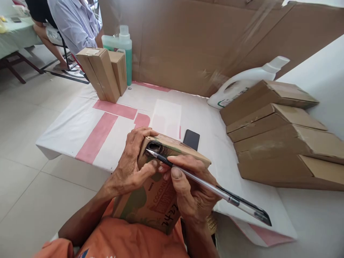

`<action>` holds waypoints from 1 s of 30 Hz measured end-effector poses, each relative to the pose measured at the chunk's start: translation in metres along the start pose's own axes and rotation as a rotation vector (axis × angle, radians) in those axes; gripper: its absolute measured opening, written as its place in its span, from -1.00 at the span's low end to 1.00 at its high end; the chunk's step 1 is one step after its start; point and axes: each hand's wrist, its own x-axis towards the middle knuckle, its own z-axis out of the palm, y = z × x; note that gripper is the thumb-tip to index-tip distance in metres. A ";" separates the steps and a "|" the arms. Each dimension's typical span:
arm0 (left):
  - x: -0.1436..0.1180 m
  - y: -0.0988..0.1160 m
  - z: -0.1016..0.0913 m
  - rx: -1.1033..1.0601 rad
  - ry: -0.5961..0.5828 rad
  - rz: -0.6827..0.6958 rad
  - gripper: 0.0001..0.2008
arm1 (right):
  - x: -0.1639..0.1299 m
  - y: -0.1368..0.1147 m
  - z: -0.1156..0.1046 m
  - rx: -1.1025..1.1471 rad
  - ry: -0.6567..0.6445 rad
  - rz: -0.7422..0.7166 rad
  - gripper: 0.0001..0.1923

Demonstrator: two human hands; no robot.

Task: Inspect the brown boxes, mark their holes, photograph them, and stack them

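Note:
A printed cardboard box leans against my orange shirt, tilted, with its top end over the table edge. Green shapes, the word "COCONU" and handwritten black digits mark its face. Near the top left corner is a dark hole ringed with black ink strokes. My left hand grips that corner, fingers over the top and thumb on the face. My right hand is closed around a clear-barrelled pen with a black grip. The pen's tip rests at the left rim of the hole; its cap end points down to the right.
A black phone lies on the white and pink table cover behind the box. Several cardboard boxes lean at right beside a white jug. Brown boxes and a green bottle stand back left. A person sits beyond.

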 end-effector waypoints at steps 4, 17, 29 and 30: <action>0.003 0.000 0.000 0.013 0.001 -0.009 -0.46 | 0.005 -0.002 -0.001 -0.065 -0.020 -0.005 -0.70; 0.002 0.000 -0.001 0.028 0.013 -0.019 -0.52 | 0.008 -0.007 -0.003 -0.085 0.282 0.099 -0.92; -0.009 -0.016 -0.020 0.006 0.135 -0.248 -0.52 | 0.127 0.111 -0.057 -0.715 -0.171 0.660 -0.87; -0.010 -0.016 -0.021 0.002 0.150 -0.267 -0.52 | 0.122 0.123 -0.055 -0.799 -0.264 0.738 -0.90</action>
